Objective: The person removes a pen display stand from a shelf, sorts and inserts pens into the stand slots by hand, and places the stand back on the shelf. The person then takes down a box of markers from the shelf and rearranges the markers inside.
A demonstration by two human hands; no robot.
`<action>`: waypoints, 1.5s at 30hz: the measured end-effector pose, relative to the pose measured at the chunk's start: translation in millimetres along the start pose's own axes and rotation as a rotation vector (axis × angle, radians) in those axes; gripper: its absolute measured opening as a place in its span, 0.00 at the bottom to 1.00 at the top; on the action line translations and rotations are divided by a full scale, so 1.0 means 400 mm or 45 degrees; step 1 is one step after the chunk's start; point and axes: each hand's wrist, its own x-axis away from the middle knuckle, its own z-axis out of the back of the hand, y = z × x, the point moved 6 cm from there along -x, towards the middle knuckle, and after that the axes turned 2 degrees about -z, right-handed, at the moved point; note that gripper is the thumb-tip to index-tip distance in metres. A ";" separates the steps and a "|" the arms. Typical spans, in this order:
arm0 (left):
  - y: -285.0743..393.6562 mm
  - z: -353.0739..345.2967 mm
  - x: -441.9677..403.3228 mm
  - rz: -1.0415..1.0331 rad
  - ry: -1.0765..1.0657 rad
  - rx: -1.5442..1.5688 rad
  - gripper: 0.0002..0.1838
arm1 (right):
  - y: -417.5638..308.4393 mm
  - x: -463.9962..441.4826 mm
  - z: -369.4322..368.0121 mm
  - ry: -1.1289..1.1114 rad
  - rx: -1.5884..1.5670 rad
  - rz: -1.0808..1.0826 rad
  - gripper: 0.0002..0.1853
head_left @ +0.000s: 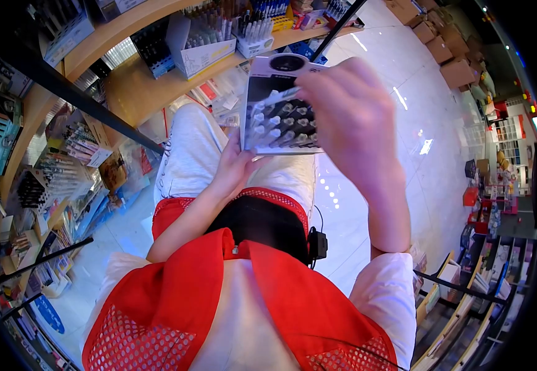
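A black-and-white display box (259, 69) of pens is held up over my lap, its open face toward me. Rows of pens with pale, clear-looking ends (272, 133) stand inside it. My left hand (238, 163) grips the box's lower left corner. My right hand (352, 108), slightly blurred, is at the box's right side with fingers pinched on a pen (285, 95), which slants across the top row. The hand hides the right part of the box.
A curved wooden shelf (135, 96) with pen boxes (201, 57) runs along the left and front. Packaged goods (219, 93) lie below it. Black metal bars (86, 102) cross nearby. Cardboard boxes (457, 71) are stacked far right; slatted racks (466, 297) stand lower right.
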 end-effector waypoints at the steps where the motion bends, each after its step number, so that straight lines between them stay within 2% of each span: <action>1: -0.011 0.011 -0.002 0.019 0.006 0.055 0.31 | 0.000 -0.014 0.035 0.089 0.004 -0.011 0.08; 8: 0.020 0.025 -0.010 -0.096 -0.010 0.041 0.30 | -0.003 0.015 0.101 0.130 -0.381 -0.319 0.06; 10: 0.037 0.014 -0.001 -0.114 -0.021 0.020 0.30 | -0.006 0.035 0.111 0.182 -0.443 -0.326 0.07; 13: 0.057 0.000 0.010 -0.115 0.004 0.018 0.35 | -0.024 0.054 0.125 0.283 -0.454 -0.330 0.10; 17: 0.063 -0.004 0.012 -0.151 -0.028 -0.018 0.33 | -0.030 0.086 0.155 0.449 -0.529 -0.421 0.10; 19: 0.058 0.000 0.012 -0.190 -0.013 -0.068 0.29 | -0.032 0.091 0.152 0.469 -0.545 -0.409 0.09; 25: 0.060 -0.011 0.013 -0.231 -0.053 -0.079 0.28 | -0.055 0.071 0.090 0.336 -0.337 -0.250 0.09; 28: 0.063 -0.016 0.017 -0.189 -0.116 -0.043 0.37 | -0.056 0.073 0.023 0.318 -0.351 -0.155 0.09; 29: 0.064 -0.016 0.018 -0.186 -0.118 -0.046 0.37 | -0.055 0.074 0.008 0.314 -0.352 -0.126 0.09; 40: 0.061 -0.018 0.017 -0.150 -0.087 -0.066 0.38 | -0.029 0.081 -0.019 0.373 -0.300 -0.262 0.09; 43: 0.063 -0.023 0.018 -0.235 -0.026 -0.084 0.29 | -0.032 0.081 -0.022 0.361 -0.303 -0.261 0.08; 45: 0.068 -0.025 0.018 -0.235 -0.043 -0.088 0.29 | -0.030 0.081 -0.034 0.323 -0.321 -0.253 0.08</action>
